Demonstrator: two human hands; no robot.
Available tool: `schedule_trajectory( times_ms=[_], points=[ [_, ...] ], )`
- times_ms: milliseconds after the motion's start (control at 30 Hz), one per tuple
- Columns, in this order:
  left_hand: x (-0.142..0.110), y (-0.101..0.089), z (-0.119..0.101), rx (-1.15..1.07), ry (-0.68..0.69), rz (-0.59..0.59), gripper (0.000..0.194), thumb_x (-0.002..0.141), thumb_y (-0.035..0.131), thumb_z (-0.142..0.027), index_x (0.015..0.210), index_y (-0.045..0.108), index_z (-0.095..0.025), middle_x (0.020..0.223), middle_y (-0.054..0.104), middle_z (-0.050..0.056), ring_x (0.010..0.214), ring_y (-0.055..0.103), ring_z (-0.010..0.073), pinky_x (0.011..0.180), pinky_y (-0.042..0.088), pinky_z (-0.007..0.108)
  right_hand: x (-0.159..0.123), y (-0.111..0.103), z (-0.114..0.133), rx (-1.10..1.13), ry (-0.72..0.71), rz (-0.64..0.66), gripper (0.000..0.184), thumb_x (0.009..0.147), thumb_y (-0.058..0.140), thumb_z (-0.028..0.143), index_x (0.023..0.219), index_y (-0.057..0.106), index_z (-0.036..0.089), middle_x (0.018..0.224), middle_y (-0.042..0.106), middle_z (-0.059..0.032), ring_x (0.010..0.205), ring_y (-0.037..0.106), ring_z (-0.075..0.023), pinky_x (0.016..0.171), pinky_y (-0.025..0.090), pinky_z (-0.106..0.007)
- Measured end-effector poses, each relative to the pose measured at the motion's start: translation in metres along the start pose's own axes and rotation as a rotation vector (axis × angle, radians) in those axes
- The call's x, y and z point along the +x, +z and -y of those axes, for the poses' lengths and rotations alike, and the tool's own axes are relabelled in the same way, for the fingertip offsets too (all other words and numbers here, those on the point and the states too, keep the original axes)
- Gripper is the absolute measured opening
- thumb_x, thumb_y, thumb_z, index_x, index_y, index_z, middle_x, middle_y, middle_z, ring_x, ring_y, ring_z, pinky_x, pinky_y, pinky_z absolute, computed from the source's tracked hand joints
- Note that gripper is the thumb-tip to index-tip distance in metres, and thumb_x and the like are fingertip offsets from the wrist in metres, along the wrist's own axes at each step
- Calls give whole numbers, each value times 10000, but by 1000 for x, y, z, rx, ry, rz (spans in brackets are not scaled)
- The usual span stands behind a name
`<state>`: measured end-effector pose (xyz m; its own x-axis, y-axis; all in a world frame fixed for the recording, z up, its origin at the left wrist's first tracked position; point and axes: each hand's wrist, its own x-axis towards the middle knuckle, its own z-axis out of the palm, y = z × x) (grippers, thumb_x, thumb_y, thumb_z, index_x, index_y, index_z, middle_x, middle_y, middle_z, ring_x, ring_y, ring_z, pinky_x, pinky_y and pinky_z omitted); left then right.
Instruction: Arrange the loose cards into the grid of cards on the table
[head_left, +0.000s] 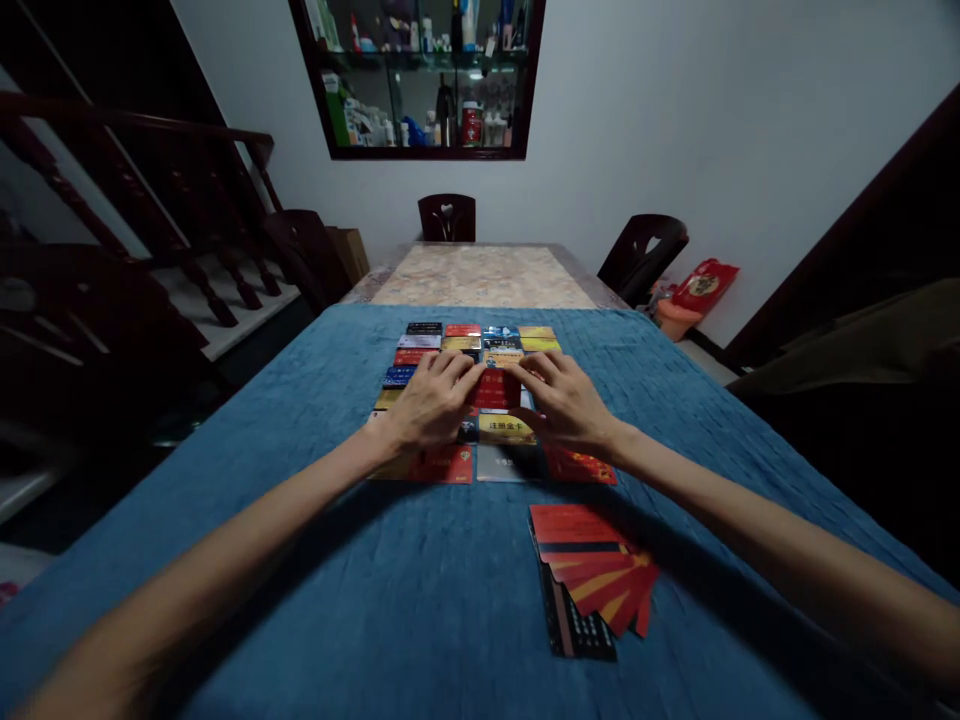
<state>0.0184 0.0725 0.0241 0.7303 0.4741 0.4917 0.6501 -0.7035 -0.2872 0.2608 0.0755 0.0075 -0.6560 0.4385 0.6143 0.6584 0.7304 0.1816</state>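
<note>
A dark red card [495,388] is held between my two hands, above rows of cards laid on the blue cloth. My left hand [433,402] pinches its left edge with bent fingers. On the other edge, my right hand [564,402] has its thumb and fingers closed on the same card. Just below it lies a gold card [507,429], and closer to me are a grey card [510,463] and a red card [444,465]. My hands and the held card hide parts of the rows.
Nearer to me on the blue cloth [360,600] lies a fanned pile of red and orange cards [592,560], with a black card [574,625] under it. Chairs [447,218] stand around the table's far part [487,275]. A wooden railing [150,190] runs along the left.
</note>
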Motion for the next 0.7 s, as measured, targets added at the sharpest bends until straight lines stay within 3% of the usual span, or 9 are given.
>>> schedule_trajectory(
  times_ms=[267,700],
  points=[
    [36,18,53,28,-130,192,494,817,582,-191,1302,533,-110,1261,570,193,1175,477,345,918,415,464,52,38,-50,-15,20,85,419,905,573,380,1255,590,152,1142,592,-164,988,444,-303,828,412,-426],
    [87,84,136,-23,-245,355,366,815,591,-227,1175,619,-170,1256,555,152,1240,425,351,966,385,504,113,107,-120,6,186,293,427,883,594,307,1297,639,213,1212,607,-139,1045,453,-313,854,381,-391]
  ],
)
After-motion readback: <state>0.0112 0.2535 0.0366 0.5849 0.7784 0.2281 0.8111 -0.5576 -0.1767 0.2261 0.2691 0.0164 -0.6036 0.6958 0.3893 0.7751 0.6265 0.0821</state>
